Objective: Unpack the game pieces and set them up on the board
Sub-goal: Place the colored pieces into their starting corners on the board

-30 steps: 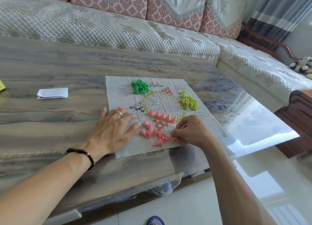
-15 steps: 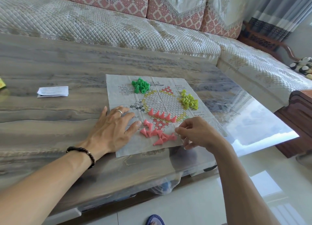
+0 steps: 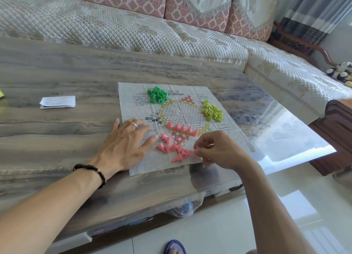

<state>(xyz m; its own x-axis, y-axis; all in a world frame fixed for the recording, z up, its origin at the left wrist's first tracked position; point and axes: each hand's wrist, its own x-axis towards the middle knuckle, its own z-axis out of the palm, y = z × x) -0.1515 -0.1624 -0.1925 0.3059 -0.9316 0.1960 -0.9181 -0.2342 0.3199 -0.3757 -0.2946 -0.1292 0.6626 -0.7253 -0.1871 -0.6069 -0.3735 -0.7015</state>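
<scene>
On the board (image 3: 224, 137), right hand (image 3: 219, 150) seemingly pinches pink piece (image 3: 194, 152).

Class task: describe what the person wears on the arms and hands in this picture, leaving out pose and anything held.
Both forearms are bare, with no sleeves in view. The left hand wears a plain silver-coloured ring on one finger, and its wrist carries a dark beaded bracelet with a small metallic piece. The right hand shows no ring, watch or bracelet.
</scene>
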